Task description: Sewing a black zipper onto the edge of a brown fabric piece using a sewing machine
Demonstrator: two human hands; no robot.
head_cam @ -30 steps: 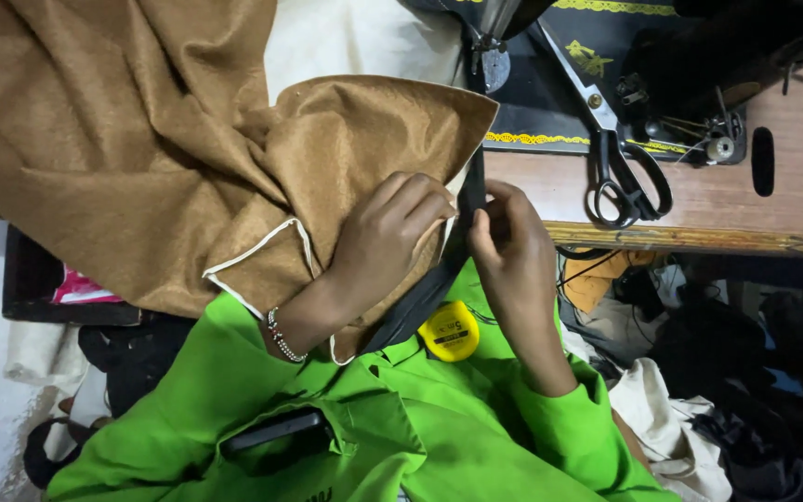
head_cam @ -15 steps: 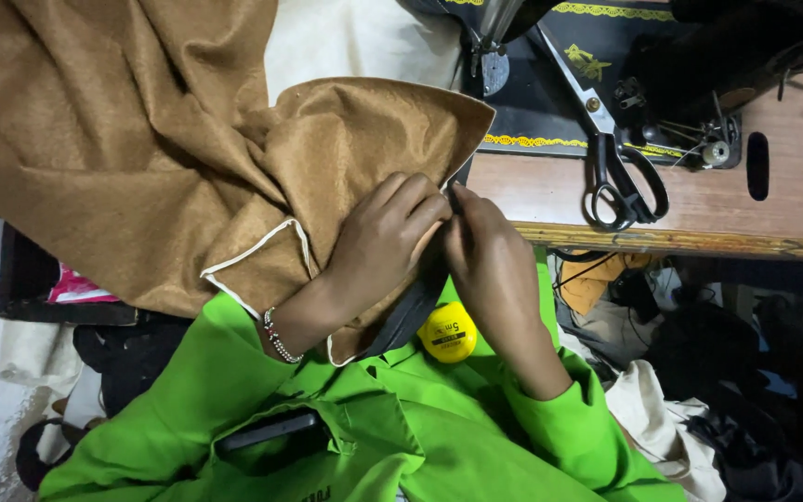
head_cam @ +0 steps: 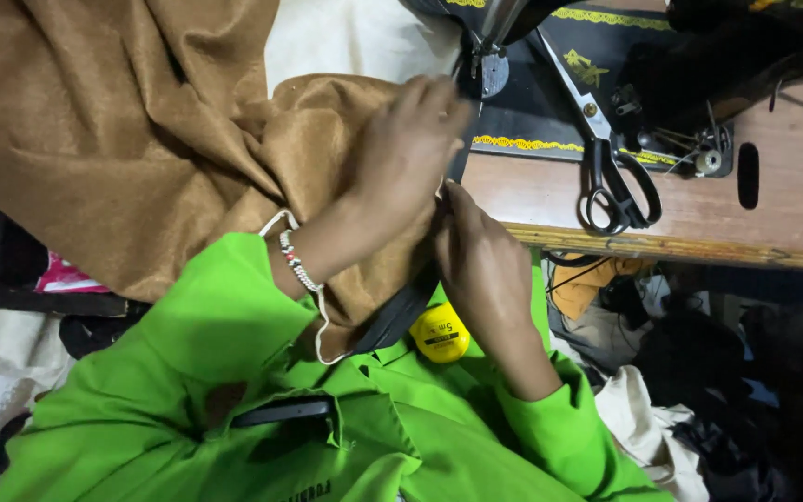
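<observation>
Pressing down on the brown cloth (head_cam: 141,139), the left hand (head_cam: 401,158) lies flat over its folded edge, fingers spread and loose on top rather than clenched, though whether they pinch anything underneath I cannot tell. Right below it, the right hand (head_cam: 480,265) comes up from the near side, its fingers curled and grasping the dark strip (head_cam: 401,311) that runs along the cloth's edge, just where the two hands meet. That strip slants down toward the person's lap, touching the cloth all the way.

Most of the brown cloth is heaped to the left and far left, spilling off the wooden surface (head_cam: 699,214); its corner reaches right up to the foot of the sewing machine (head_cam: 550,56) at the far edge. A white cord (head_cam: 322,321) trims the near hem of the cloth, beside a beaded bracelet (head_cam: 295,265) on the left wrist.

Over on the right, a pair of black-handled scissors (head_cam: 611,167) lies on the machine's base and the surface, well apart from both hands. Near the right forearm, a round yellow tape measure (head_cam: 440,333) sits in the lap against the green sleeves (head_cam: 234,325).
</observation>
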